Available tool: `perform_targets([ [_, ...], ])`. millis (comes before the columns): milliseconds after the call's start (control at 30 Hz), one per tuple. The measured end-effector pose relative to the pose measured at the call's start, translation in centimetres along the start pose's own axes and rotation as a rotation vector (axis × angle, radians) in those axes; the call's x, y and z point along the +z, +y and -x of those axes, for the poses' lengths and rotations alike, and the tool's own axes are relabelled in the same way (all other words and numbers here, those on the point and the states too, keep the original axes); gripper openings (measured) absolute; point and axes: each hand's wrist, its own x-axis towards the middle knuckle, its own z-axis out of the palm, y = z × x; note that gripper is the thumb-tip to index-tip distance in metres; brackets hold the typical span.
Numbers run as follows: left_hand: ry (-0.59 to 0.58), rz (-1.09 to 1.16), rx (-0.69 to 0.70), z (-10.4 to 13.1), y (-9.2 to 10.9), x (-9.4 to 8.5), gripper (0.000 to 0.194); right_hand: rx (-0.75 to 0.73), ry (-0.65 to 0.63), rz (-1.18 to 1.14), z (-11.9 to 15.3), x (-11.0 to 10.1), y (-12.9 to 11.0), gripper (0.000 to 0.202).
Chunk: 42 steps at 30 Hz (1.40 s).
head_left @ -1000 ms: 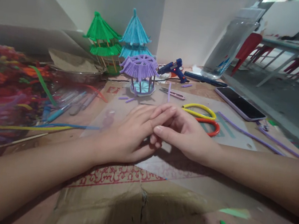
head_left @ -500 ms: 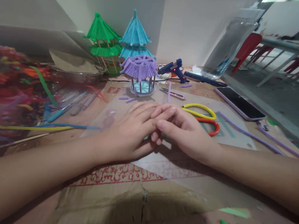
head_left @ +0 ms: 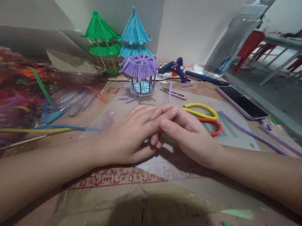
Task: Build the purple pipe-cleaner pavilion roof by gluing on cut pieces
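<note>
My left hand (head_left: pixel 134 135) rests palm down on the table with its fingers stretched out. Over those fingers lies my right hand (head_left: pixel 189 134), its own fingers curled round them. I see no tool in either hand. Just beyond my right hand are the yellow and red handles of scissors (head_left: pixel 215 128), their blades hidden under it. Beyond my left hand stands a small purple pavilion (head_left: pixel 140 67) made of pipe cleaners, with an open-topped roof, dark posts and a pale blue base. Short purple pieces (head_left: pixel 130 100) lie in front of it.
Behind stand a green pagoda (head_left: pixel 102 32) and a blue pagoda (head_left: pixel 135 29). A glue gun (head_left: pixel 175 68), thread snips (head_left: pixel 175 94), a phone (head_left: pixel 243 103) and a large clear bottle (head_left: pixel 229 45) are to the right. Colourful pipe cleaners (head_left: pixel 1 86) pile up at left, blurred.
The view has shifted very slightly. My hands keep the same clasped pose, and nothing on the table has moved.
</note>
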Motion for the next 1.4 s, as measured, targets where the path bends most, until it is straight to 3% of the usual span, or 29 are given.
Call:
perform_targets([
  [133, 0.005, -0.030, -0.007, 0.03, -0.06, 0.09, 0.081, 0.030, 0.031, 0.009, -0.07, 0.21, -0.19, 0.011],
  [600, -0.002, 0.100, 0.014, 0.01, -0.21, -0.05, 0.086, 0.030, 0.014, 0.065, -0.26, 0.30, -0.28, 0.017],
  [1400, -0.029, 0.115, -0.001, 0.08, -0.14, 0.10, 0.087, 0.083, 0.030, 0.011, -0.39, 0.17, -0.16, 0.021],
])
